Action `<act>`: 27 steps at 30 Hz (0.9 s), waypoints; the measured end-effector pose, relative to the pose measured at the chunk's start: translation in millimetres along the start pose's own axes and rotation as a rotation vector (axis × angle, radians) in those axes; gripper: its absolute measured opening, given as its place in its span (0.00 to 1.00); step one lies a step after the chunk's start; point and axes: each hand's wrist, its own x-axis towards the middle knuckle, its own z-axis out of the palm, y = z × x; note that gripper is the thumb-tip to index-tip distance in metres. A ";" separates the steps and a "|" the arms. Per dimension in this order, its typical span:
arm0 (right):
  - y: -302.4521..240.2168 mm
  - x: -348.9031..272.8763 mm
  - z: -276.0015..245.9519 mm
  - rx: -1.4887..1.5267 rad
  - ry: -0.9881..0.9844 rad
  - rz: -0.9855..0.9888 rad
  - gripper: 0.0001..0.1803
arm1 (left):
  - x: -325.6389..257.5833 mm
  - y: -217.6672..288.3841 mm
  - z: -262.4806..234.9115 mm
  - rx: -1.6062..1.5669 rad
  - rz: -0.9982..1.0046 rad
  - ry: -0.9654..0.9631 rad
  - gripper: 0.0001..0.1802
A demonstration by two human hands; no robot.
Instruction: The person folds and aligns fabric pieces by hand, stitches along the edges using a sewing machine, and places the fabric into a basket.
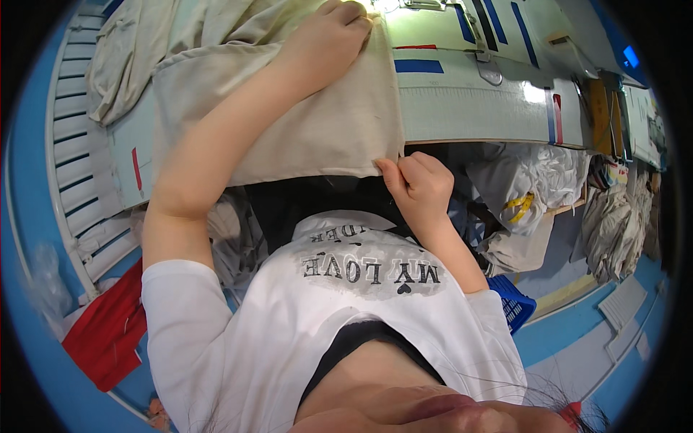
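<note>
A beige cloth panel (289, 137) lies over the table's near edge and hangs down toward my lap. My left hand (328, 43) is closed on the cloth at the far end, its fingers curled beside a brightly lit metal part (415, 4). What the fingertips do there is partly hidden. At the near right corner my right hand (420, 182) pinches the cloth's edge between thumb and fingers. The cloth's right edge runs fairly straight between the two hands.
The white table (476, 115) carries a ruler strip, coloured tape and a metal plate (489, 71). More beige cloth (130, 61) is heaped at the far left by a white slatted rack (72, 151). White bundles (534, 180) and a blue basket (514, 302) are at right; red cloth (108, 332) lies lower left.
</note>
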 end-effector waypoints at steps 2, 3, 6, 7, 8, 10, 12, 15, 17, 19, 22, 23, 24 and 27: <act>-4.8 5.4 -4.2 -0.073 0.010 -0.075 0.22 | -1.3 -0.9 2.6 -0.021 -0.051 0.048 0.07; -7.9 8.4 -5.6 -0.120 -0.001 -0.115 0.22 | -1.7 -1.3 3.5 -0.025 -0.051 0.049 0.07; -13.0 15.6 -9.4 -0.188 -0.037 -0.191 0.21 | -1.7 -0.3 4.0 -0.030 -0.057 0.045 0.10; -13.8 17.6 -10.0 -0.204 -0.059 -0.230 0.20 | -1.0 0.4 3.1 -0.033 -0.054 0.055 0.12; -14.3 19.6 -10.9 -0.207 -0.061 -0.228 0.20 | -0.2 0.8 1.8 -0.034 -0.052 0.066 0.14; -14.1 22.4 -12.7 -0.251 -0.116 -0.281 0.18 | -0.6 -1.6 1.6 -0.042 -0.038 0.048 0.16; -13.8 22.4 -13.7 -0.260 -0.136 -0.274 0.17 | -1.3 -3.3 1.6 -0.049 -0.027 0.032 0.17; -16.4 24.7 -15.0 -0.258 -0.168 -0.274 0.16 | -1.4 -2.8 1.9 -0.103 -0.035 0.008 0.17; -19.2 29.9 -17.8 -0.252 -0.180 -0.287 0.15 | 0.1 -2.2 0.0 -0.077 -0.010 -0.008 0.17; -21.7 37.7 -23.4 -0.151 -0.310 -0.288 0.13 | -3.7 -6.3 4.2 -0.085 -0.025 -0.034 0.18; -15.1 62.7 -36.2 0.098 -0.335 0.068 0.08 | -12.2 -17.3 10.3 -0.036 -0.035 0.012 0.15; -11.1 73.6 -35.2 0.067 -0.158 0.057 0.06 | -14.2 -18.8 13.2 -0.004 -0.015 0.078 0.11; -3.2 84.4 -32.5 0.074 -0.083 0.086 0.07 | -12.6 -17.4 15.1 -0.007 -0.012 0.084 0.11; 24.4 113.9 -13.1 0.025 0.014 0.074 0.10 | -7.0 -14.1 21.0 -0.126 0.003 0.179 0.12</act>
